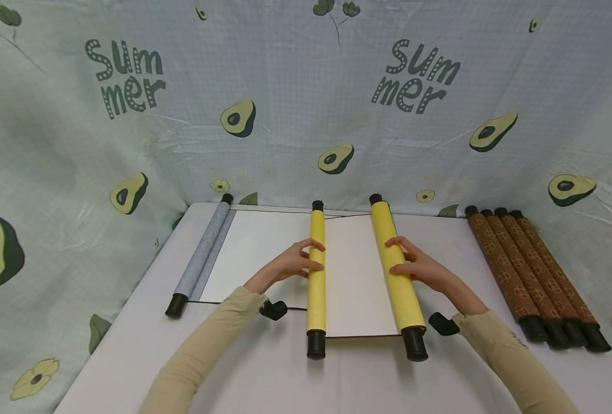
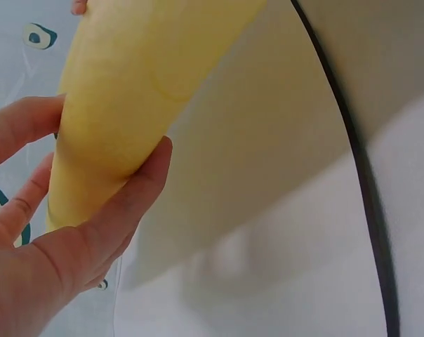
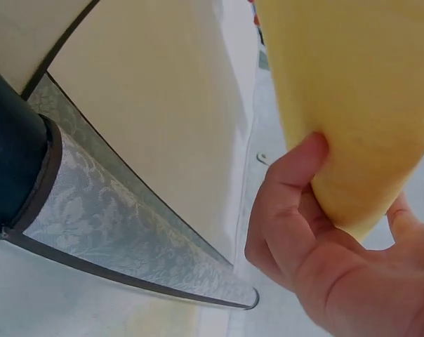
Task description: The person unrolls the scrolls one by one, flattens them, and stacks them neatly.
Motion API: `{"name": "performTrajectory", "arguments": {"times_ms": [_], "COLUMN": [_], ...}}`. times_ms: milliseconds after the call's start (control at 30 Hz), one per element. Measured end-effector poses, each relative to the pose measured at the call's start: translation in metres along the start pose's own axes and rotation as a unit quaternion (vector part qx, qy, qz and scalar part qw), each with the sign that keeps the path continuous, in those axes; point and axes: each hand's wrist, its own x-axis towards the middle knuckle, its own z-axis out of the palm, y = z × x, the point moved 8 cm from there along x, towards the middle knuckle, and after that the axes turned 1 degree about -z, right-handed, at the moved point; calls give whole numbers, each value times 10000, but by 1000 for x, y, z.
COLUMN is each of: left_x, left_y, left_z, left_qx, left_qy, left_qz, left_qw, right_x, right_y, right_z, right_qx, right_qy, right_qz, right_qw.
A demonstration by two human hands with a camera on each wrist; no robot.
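A scroll lies partly unrolled, its white sheet (image 1: pixel 360 276) running between two yellow rolls with black end knobs. Around the left yellow roll (image 1: pixel 316 302) my left hand (image 1: pixel 293 261) curls its fingers and thumb. My right hand (image 1: pixel 417 265) grips the right yellow roll (image 1: pixel 406 299) near its middle. The left wrist view has the thumb of the left hand (image 2: pixel 71 263) on the near side of the yellow roll (image 2: pixel 128 105), fingers on the other. In the right wrist view, fingers and thumb of the right hand (image 3: pixel 338 267) hold the yellow roll (image 3: pixel 352 105) from both sides.
On the left, a grey-blue scroll (image 1: pixel 202 253) has a white sheet (image 1: pixel 264 259) reaching right to the left yellow roll. Several rolled brown patterned scrolls (image 1: pixel 523 264) lie side by side at the right of the white table (image 1: pixel 337 385). Avocado-printed cloth (image 1: pixel 285 69) hangs behind.
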Motion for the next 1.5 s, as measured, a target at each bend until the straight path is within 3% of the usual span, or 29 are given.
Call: {"name": "performTrajectory", "arguments": {"times_ms": [633,1033,1367,1500], "left_x": [-1,-4,-1,0], "left_y": [-4,1,0,-1], "left_z": [-8,-9,-11,-11], "left_qx": [-261,33,573,461], "left_qy": [107,238,605,610], "left_qz": [-57,63,85,87], "left_qw": [9996,9997,9965,9970], "right_x": [-6,0,0,0], "right_y": [4,8,5,6], "right_z": [-1,-6,-11,-16], "right_qx": [288,2,-251,-310], "right_qy": [-216,694,727,731], "right_qz": [-308,-55,50,100], "right_qw": [9989,9976,9970,9968]}}
